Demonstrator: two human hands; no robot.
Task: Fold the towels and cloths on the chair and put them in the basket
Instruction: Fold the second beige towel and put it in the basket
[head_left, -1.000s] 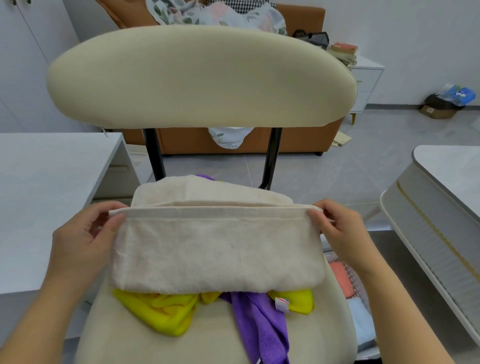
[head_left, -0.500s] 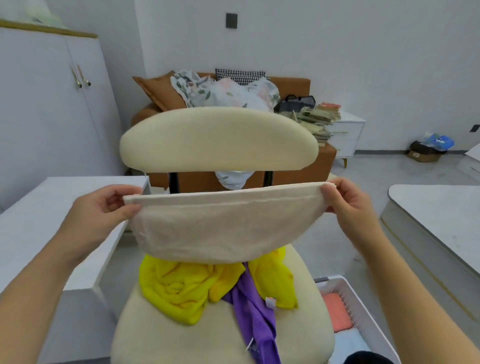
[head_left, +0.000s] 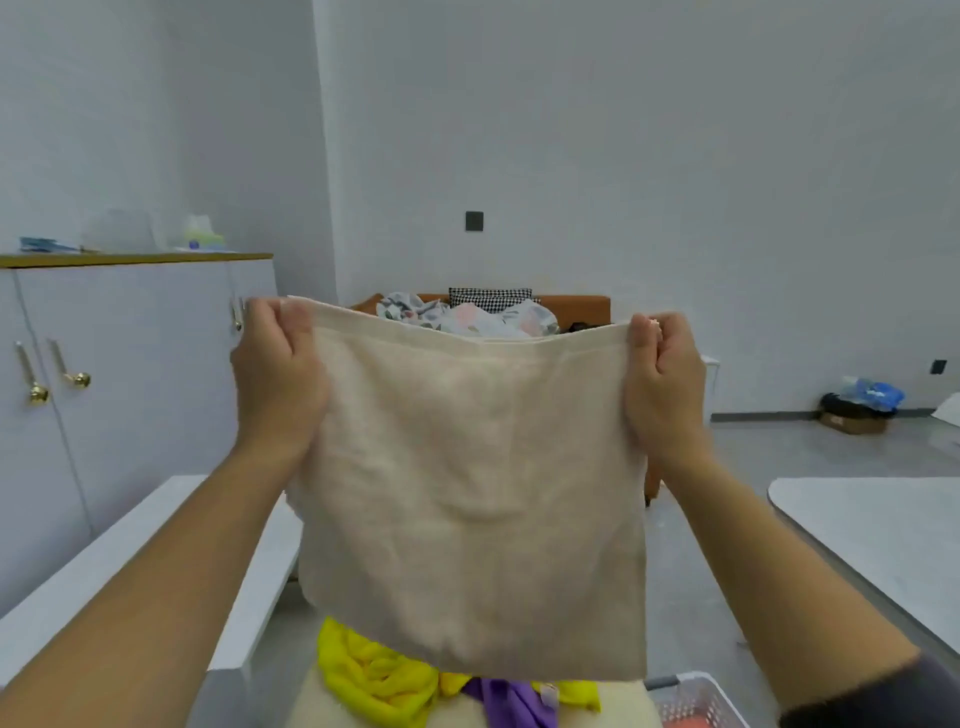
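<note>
– Hands: left hand (head_left: 278, 379) and right hand (head_left: 665, 384) each pinch a top corner of the cream square terry towel (head_left: 472, 493), holding it up above the cream padded chair (head_left: 311, 701).
– What might go wrong?
– One pinch slipping (thin grip, limp fabric) would drop a corner onto the crumpled yellow cloth (head_left: 374, 670) and purple cloth (head_left: 511, 701) below, skewing the fold.
– And the towel?
– Hanging flat, softly creased, hemmed along the top.

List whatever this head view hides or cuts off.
All in the head view:
1. Chair: all but a sliver of seat at the bottom edge is behind the held-up beige towel.
2. Yellow cloth and purple cloth: tops under the towel, bottoms cut by the frame edge.
3. Basket: only a corner in frame, contents mostly cut off.
4. Sofa: largely behind the towel.
</note>
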